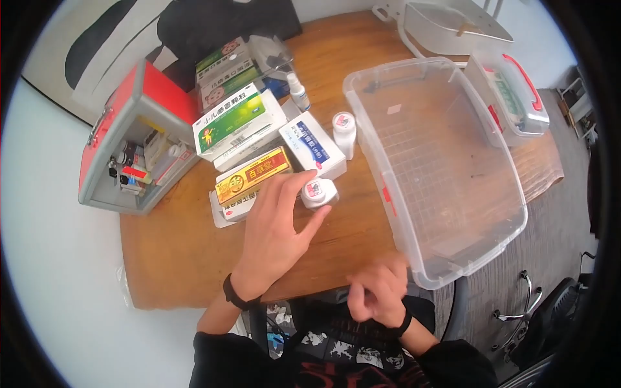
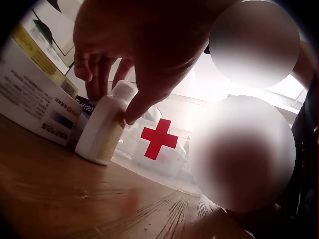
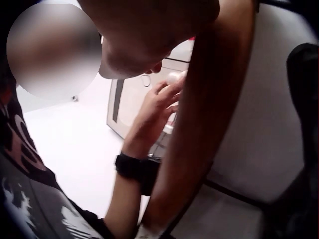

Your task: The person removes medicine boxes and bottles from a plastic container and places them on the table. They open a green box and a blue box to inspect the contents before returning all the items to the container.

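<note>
Your left hand (image 1: 275, 226) is stretched out over the wooden table (image 1: 174, 252), and its thumb and fingers close around a small white bottle (image 1: 319, 192) with a pink-marked cap. The left wrist view shows that bottle (image 2: 103, 127) standing on the wood, tilted a little, with your fingertips (image 2: 130, 118) pressing its side and its base touching the table, so it looks gripped but not yet lifted. Your right hand (image 1: 378, 292) sits at the table's near edge, close to your body, its fingers loosely curled and holding nothing that the pictures show.

Judging by how things lie, the sorting has hardly begun. The clear plastic bin (image 1: 501, 168) to the right of the bottle holds nothing that can be made out, and it stands just beside your reaching hand. The medicines are all outside it: a second white bottle (image 1: 343, 132) stands near the bin's left wall, a white and blue box (image 1: 312, 150) lies just behind the gripped bottle, a gold and red box (image 1: 253, 174) lies under your fingers' far side, and a green and white box (image 1: 234, 121) is stacked further back with a small spray bottle (image 1: 298, 91) beside it. A red and grey case (image 1: 139, 139) stands open at the left with small items inside
</note>
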### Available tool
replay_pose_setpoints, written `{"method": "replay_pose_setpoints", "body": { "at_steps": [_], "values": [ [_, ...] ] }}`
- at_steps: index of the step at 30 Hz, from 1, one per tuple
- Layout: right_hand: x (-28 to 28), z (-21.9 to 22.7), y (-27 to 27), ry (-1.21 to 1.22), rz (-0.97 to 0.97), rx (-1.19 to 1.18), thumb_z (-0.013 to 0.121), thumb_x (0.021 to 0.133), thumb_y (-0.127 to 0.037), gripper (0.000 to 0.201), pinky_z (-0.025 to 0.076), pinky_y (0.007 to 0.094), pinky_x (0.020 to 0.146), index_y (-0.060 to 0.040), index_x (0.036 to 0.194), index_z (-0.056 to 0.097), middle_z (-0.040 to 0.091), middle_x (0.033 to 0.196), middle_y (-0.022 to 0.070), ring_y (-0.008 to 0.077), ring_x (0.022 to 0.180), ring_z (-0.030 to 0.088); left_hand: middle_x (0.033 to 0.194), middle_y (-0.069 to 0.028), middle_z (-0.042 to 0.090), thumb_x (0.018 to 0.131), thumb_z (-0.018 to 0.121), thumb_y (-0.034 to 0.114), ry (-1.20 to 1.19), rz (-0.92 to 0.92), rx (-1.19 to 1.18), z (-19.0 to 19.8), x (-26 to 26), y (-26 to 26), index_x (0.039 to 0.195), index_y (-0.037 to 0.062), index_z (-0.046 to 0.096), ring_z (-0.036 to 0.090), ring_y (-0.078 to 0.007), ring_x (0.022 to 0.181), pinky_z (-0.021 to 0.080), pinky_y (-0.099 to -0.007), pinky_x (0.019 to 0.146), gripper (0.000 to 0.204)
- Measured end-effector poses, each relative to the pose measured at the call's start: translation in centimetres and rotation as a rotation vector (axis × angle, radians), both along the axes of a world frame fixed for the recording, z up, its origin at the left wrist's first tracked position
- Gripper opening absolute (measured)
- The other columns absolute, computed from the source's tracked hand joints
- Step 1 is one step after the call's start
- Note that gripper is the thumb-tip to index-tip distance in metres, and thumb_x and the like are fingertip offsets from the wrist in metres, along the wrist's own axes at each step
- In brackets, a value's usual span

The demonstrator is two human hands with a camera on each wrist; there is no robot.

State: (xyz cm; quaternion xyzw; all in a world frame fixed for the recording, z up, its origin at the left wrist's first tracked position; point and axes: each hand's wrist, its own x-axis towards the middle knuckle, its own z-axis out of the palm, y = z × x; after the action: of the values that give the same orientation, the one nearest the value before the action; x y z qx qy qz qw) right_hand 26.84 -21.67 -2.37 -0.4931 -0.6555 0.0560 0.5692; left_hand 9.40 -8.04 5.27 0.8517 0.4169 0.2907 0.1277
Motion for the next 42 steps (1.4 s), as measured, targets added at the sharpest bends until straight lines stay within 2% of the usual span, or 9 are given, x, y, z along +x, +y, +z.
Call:
{"method": "replay_pose_setpoints", "body": {
  "at_steps": [8, 14, 18, 21, 22, 25, 28, 40, 42],
  "values": [
    [-0.8, -1.4, 1.8, -0.299, -0.045, -0.055, 0.082, 0.077, -0.012, 0.015, 0.048, 0.0374, 0.07, -0.0111, 0.089, 0.073, 0.068, 0.089, 0.0024, 0.0237, 0.076, 0.063, 0.128, -0.013, 0.068, 0.088, 0.09, 0.005, -0.116, 0.097, -0.077, 0.1, 0.4, -1.6, 0.139, 0.0062, 0.064, 0.069, -0.0273, 0.119, 0.057, -0.0404, 0.099, 0.058],
    [-0.1, -2.7, 1.5, -0.417, 0.027, -0.045, 0.082, 0.079, -0.014, 0.019, 0.047, 0.0384, 0.075, -0.0113, 0.096, 0.073, 0.067, 0.098, 0.0039, 0.0241, 0.085, 0.063, 0.142, -0.0169, 0.061, 0.09, 0.084, -0.005, -0.518, 0.008, 0.313, 10.2, 1.6, -0.6, 0.149, 0.0, 0.05, 0.066, -0.0285, 0.13, 0.058, -0.0422, 0.111, 0.068],
    [-0.2, -2.2, 1.4, -0.419, 0.017, -0.058, 0.082, 0.079, -0.015, 0.022, 0.048, 0.0386, 0.075, -0.0103, 0.098, 0.074, 0.067, 0.099, 0.0045, 0.025, 0.086, 0.063, 0.121, -0.0088, 0.069, 0.083, 0.091, 0.001, -0.247, -0.294, 0.133, 15.2, 7.5, 4.7, 0.124, 0.0041, 0.061, 0.074, -0.0187, 0.105, 0.061, -0.0311, 0.086, 0.051],
    [0.0, -1.7, 1.7, -0.434, 0.028, -0.015, 0.082, 0.079, -0.014, 0.023, 0.049, 0.0389, 0.076, -0.0092, 0.099, 0.074, 0.067, 0.099, 0.0051, 0.026, 0.085, 0.062, 0.105, -0.0062, 0.072, 0.087, 0.089, 0.013, 0.048, -0.3, 0.038, 13.6, 11.3, 7.9, 0.121, 0.0071, 0.063, 0.076, -0.0167, 0.097, 0.058, -0.029, 0.08, 0.043],
    [0.0, -1.7, 1.7, -0.438, 0.035, -0.009, 0.082, 0.079, -0.014, 0.023, 0.049, 0.039, 0.076, -0.0088, 0.1, 0.074, 0.067, 0.099, 0.0054, 0.0264, 0.085, 0.062, 0.098, -0.0093, 0.074, 0.084, 0.088, 0.018, 0.136, -0.287, 0.02, 13.2, 12.3, 8.4, 0.115, 0.009, 0.068, 0.076, -0.0245, 0.092, 0.058, -0.0354, 0.081, 0.038],
    [-0.6, -4.0, 1.5, -0.397, 0.01, -0.059, 0.076, 0.086, -0.026, 0.02, 0.048, 0.0369, 0.07, -0.0107, 0.099, 0.072, 0.065, 0.097, 0.0034, 0.0196, 0.085, 0.065, 0.102, -0.0134, 0.076, 0.079, 0.087, 0.02, 0.359, -0.402, 0.337, 9.9, 12.9, 9.9, 0.107, 0.0111, 0.073, 0.073, -0.0334, 0.088, 0.056, -0.0437, 0.084, 0.033],
    [-0.8, -5.0, 1.6, -0.398, 0.025, -0.025, 0.077, 0.087, -0.026, 0.023, 0.048, 0.0366, 0.07, -0.0098, 0.102, 0.074, 0.064, 0.095, 0.0039, 0.0209, 0.084, 0.064, 0.098, -0.0151, 0.078, 0.076, 0.088, 0.021, 0.451, -0.406, 0.278, 8.9, 13.7, 10.0, 0.101, 0.0091, 0.074, 0.071, -0.0376, 0.089, 0.054, -0.0491, 0.088, 0.031],
    [-0.2, -3.2, 1.2, -0.427, 0.018, -0.092, 0.078, 0.086, -0.025, 0.025, 0.051, 0.0362, 0.071, -0.0101, 0.105, 0.077, 0.069, 0.1, 0.0036, 0.0197, 0.088, 0.068, 0.085, -0.0162, 0.077, 0.076, 0.086, 0.01, 1.096, -0.432, 0.257, 8.1, 18.3, 10.4, 0.095, 0.0054, 0.073, 0.079, -0.0343, 0.087, 0.058, -0.0449, 0.071, 0.024],
    [-0.3, -3.0, 1.2, -0.437, 0.012, -0.1, 0.078, 0.085, -0.025, 0.025, 0.052, 0.0354, 0.071, -0.0104, 0.106, 0.078, 0.069, 0.101, 0.0033, 0.0193, 0.088, 0.068, 0.089, -0.0145, 0.077, 0.078, 0.085, 0.011, 0.97, -0.424, 0.271, 8.1, 17.4, 10.2, 0.095, 0.0059, 0.072, 0.079, -0.0336, 0.086, 0.058, -0.0442, 0.072, 0.022]
  ]
}}
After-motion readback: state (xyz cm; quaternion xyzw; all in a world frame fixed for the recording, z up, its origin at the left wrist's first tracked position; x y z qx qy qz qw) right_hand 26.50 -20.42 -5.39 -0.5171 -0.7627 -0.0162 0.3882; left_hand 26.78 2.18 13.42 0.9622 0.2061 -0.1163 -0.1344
